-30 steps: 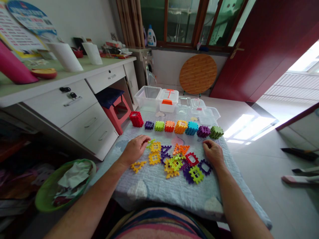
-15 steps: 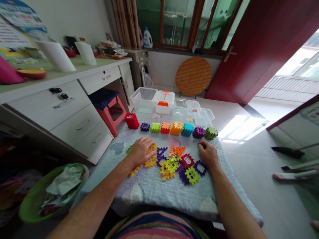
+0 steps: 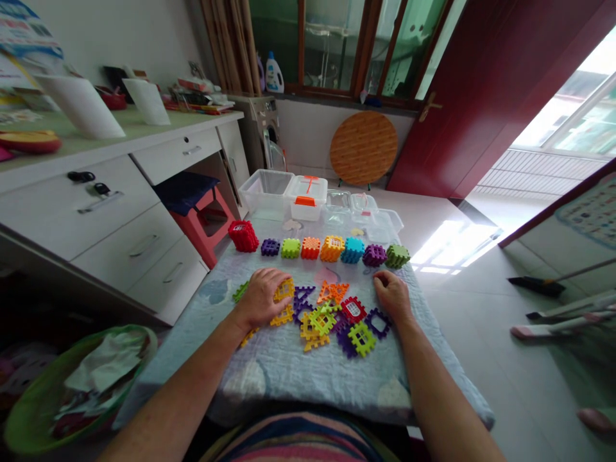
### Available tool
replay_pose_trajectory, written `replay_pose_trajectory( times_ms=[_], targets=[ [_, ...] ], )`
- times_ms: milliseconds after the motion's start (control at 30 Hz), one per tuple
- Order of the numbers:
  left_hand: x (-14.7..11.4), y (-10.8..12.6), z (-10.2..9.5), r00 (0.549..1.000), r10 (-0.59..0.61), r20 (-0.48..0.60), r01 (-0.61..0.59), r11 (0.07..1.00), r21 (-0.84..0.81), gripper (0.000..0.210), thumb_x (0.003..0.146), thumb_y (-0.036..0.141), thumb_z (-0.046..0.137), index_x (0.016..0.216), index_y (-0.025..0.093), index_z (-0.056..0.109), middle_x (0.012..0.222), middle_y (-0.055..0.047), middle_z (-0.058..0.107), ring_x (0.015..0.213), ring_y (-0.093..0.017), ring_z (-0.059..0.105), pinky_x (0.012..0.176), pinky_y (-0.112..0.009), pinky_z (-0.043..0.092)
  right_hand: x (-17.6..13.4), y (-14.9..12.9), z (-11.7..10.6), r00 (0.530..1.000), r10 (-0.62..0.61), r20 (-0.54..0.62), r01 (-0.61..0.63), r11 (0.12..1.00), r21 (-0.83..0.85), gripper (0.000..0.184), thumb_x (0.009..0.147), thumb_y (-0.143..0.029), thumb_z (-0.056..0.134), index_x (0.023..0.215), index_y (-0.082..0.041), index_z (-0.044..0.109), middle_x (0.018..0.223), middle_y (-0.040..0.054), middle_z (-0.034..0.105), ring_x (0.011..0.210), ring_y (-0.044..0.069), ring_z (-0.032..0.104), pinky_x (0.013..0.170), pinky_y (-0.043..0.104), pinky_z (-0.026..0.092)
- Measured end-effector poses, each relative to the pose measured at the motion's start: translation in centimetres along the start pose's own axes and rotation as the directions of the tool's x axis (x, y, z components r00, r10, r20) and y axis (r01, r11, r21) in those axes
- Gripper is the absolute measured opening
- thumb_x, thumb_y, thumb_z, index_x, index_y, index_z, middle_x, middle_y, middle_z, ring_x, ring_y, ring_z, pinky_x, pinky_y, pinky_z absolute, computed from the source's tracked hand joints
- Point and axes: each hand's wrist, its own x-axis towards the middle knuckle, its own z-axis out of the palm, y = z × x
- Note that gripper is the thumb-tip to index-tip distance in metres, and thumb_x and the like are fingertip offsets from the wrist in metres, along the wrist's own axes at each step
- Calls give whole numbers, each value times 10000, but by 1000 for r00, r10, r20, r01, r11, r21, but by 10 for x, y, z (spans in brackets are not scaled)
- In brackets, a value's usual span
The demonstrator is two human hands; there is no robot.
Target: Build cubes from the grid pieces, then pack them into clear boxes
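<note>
My left hand is closed at the left of the loose pieces, its thumb and fingers on a yellow interlocking building piece. Another yellow piece lies just below it, and a green piece is partly hidden behind the hand. Curled on the cloth at the right, my right hand shows nothing in its fingers. Closest to it are a dark purple square frame and a red piece. Purple triangles, orange triangles and lime pieces lie between the hands.
Behind the loose pieces runs a row of colour-sorted stacks, from red to dark green. Clear plastic boxes stand at the table's far end. A red stool and a green basket are at the left.
The yellow piece under my left hand has tilted up and come away from the yellow piece below it. My right hand stays curled on the cloth. The whole view has shifted slightly.
</note>
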Motion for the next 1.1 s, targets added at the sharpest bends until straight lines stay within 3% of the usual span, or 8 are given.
replay_pose_trajectory(
  times_ms=[267,500,633,800,967,1100],
  targets=[
    [2,5,-25,998,-45,-41,40,992,-118,350,763,246,635,1106,181,617,1107,-89,633,1050,-240,588,975,-397,452,0,0,0,1000,-1,0,1,1000,-4,270,751,-361,481,800,-218,704,755,47,719,685,208,622,690,319,438],
    [-9,18,-43,982,-38,183,60,992,-113,429,722,273,701,1135,185,626,1114,-91,658,1037,-250,621,953,-379,480,0,0,-1,1000,1,2,-1,1000,-6,274,741,-367,484,795,-213,705,759,51,720,680,208,621,695,321,440],
    [-17,31,-41,976,-36,214,49,997,-54,463,743,334,706,1169,176,618,1140,-110,673,1068,-281,618,977,-418,468,0,2,0,1000,-4,-1,4,1000,-21,281,747,-362,484,814,-210,710,770,55,724,691,213,625,703,325,441],
    [-2,30,-29,987,-21,157,25,999,-23,393,800,267,637,1183,187,603,1170,-106,666,1072,-264,616,974,-414,471,0,2,1,1000,-10,-3,10,1000,-15,280,745,-361,489,810,-208,714,774,56,726,686,211,624,703,324,446],
    [9,24,-21,996,19,84,-18,1000,-12,498,795,250,655,1273,178,537,1334,-128,570,1233,-272,517,1063,-440,402,0,0,-1,1000,-8,-14,8,1000,-15,271,743,-363,489,788,-212,710,750,56,721,673,210,618,694,322,443],
    [-10,29,-26,984,-8,181,6,1000,10,354,757,344,723,1054,173,633,1077,-104,665,1035,-277,593,943,-425,469,0,0,-1,1000,-5,-2,5,1000,-9,274,738,-367,487,784,-209,707,743,56,717,670,208,617,694,321,442]
  ],
)
